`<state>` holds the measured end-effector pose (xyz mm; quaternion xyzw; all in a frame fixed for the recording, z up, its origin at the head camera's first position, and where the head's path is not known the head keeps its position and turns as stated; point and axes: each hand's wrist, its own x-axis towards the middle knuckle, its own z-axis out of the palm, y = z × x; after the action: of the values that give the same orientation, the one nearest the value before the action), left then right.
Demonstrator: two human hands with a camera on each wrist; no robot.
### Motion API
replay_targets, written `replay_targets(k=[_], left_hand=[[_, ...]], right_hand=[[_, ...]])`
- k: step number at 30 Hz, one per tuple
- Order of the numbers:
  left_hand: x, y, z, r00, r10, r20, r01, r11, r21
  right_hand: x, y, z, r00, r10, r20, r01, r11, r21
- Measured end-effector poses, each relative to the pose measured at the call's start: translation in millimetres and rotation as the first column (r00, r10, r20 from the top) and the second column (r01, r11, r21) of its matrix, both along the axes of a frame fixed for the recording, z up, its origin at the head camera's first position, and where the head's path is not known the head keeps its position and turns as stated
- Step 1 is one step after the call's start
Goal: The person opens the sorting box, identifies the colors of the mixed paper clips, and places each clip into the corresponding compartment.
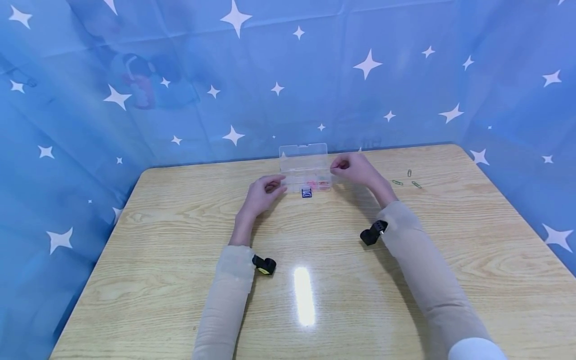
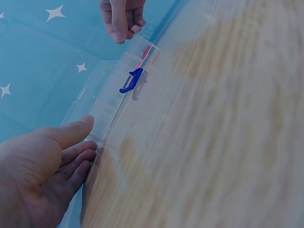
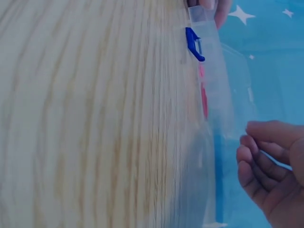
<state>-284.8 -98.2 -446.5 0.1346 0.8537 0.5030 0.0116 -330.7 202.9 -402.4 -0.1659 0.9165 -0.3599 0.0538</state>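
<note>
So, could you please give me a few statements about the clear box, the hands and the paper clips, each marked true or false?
1. The clear plastic box has its lid standing open. True.
2. The left hand and the right hand are at opposite ends of the box. True.
3. The blue latch sits on the box's back edge. False: it is on the front edge, facing the person.
4. The loose paper clips lie to the left of the box. False: they lie to its right, on the wooden table.
5. Red items show inside the box. True.

Both hands (image 1: 265,192) (image 1: 353,167) flank open clear box (image 1: 305,172); contact unclear.
</note>
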Motion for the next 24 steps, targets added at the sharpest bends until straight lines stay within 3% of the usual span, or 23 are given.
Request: replay_targets(k=[12, 24], left_hand=[[-1.3, -1, -2.1, 1.000, -0.004, -0.021, 0.003, 1.000, -0.027], [-0.9, 0, -3.2, 0.999, -0.013, -0.035, 0.012, 0.999, -0.042]], right_hand=[[7.6, 23, 4.0, 1.000, 0.013, -0.008, -0.013, 1.000, -0.006], [8.9, 52, 1.8, 0.999, -0.031, -0.027, 0.032, 0.999, 0.015]])
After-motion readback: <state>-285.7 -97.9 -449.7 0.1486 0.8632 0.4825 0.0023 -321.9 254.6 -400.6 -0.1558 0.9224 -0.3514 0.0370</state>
